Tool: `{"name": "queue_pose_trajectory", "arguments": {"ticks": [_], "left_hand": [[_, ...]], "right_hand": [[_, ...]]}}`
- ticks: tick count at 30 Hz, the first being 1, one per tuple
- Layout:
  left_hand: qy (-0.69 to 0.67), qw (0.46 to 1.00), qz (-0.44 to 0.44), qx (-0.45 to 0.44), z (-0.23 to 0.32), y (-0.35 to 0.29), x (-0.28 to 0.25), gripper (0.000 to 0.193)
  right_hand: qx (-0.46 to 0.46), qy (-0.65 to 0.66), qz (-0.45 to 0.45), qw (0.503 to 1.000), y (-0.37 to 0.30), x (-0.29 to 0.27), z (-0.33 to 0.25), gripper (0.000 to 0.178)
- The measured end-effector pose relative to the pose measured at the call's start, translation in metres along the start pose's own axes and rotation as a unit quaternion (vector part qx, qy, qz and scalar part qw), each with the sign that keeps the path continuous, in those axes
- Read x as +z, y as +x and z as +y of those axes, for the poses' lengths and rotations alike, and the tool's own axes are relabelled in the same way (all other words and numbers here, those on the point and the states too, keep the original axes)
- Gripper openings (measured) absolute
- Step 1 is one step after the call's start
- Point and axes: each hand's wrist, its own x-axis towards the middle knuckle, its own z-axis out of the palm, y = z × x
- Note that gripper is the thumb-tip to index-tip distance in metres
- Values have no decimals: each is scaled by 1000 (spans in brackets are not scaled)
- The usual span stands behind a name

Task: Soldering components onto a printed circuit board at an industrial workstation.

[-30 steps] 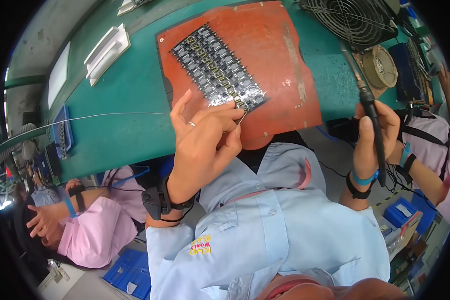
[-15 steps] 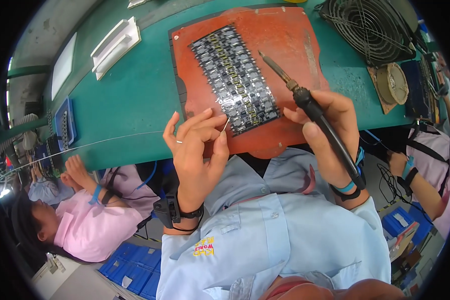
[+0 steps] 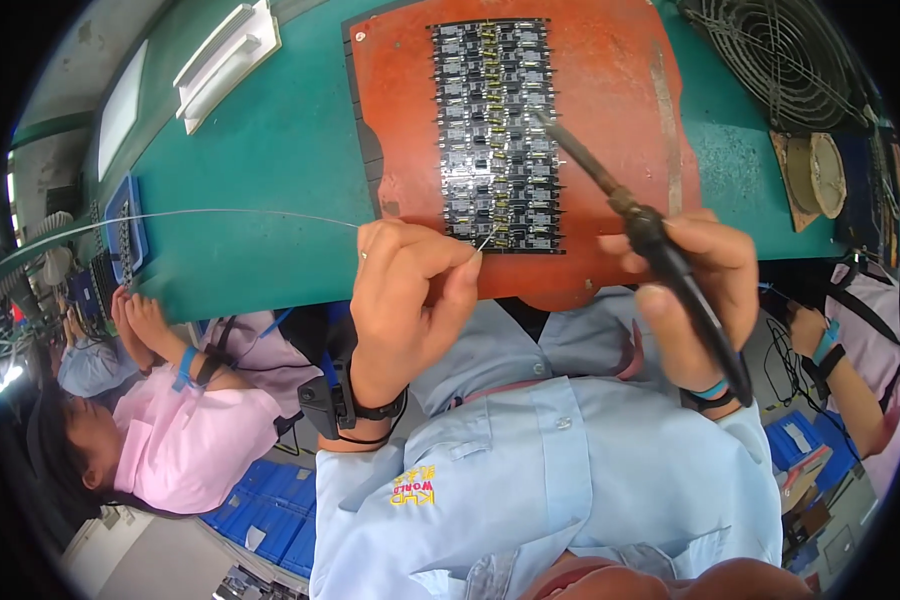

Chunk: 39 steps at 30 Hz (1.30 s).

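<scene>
Right hand (image 3: 705, 285): gripping a soldering iron (image 3: 675, 270) by its black handle; the tip points at the right edge of the circuit-board panel (image 3: 498, 140); whether they touch, I cannot tell
Left hand (image 3: 407, 295): thumb and forefinger pinching thin wire (image 3: 487, 239); its short end reaches over the panel's lower part
Panel: flat on a red mat (image 3: 610, 70); the mat lies on a green bench (image 3: 260, 200)
Far right corner: black fan (image 3: 785, 60)

Count per kind: one tabletop (image 3: 280, 190), one orange mat (image 3: 615, 110), one circuit-board panel (image 3: 495, 130), one soldering iron (image 3: 662, 250), one thin wire (image 3: 210, 211), one wire-guarded fan (image 3: 770, 60), one blue tray (image 3: 138, 230) at left; two bare hands, one left hand (image 3: 407, 288), one right hand (image 3: 727, 268).
</scene>
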Motion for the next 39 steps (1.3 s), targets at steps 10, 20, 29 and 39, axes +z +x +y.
{"name": "queue_pose_trajectory", "arguments": {"ticks": [10, 20, 29, 39], "left_hand": [[114, 991, -23, 74, 5, 7, 1, 18], [152, 984, -36, 81, 6, 7, 2, 18], [176, 980, -45, 84, 7, 11, 3, 19], [170, 981, -39, 90, 5, 13, 4, 18]], "right_hand": [[-143, -73, -59, 985, 9, -51, 1, 39], [-120, -163, -197, 959, 30, -51, -26, 39], [-102, -179, -231, 951, 38, -39, -24, 40], [-99, -186, -244, 947, 45, -37, -25, 41]]}}
